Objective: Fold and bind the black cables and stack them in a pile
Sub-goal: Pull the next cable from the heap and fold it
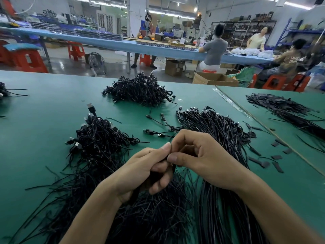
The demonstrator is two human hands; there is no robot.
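Note:
My left hand [147, 170] grips a folded black cable [136, 192] in its curled fingers, above the green table [35, 138]. My right hand [198, 155] meets it from the right, thumb and forefinger pinching something black at the top of the cable; the piece is mostly hidden. A pile of bound cables [98, 141] lies to the left. A second, larger pile of bound cables [140, 90] sits farther back. A long sheaf of straight unbound cables [219, 138] runs under my right forearm. Thin black ties [149, 213] are spread under my wrists.
Short black strips [276, 155] lie scattered at the right, and another heap of them [281, 106] sits on the adjoining table. A few loose cables [158, 127] lie in the middle. Beyond the table's far edge are cardboard boxes [214, 79], red stools, a fan and seated people.

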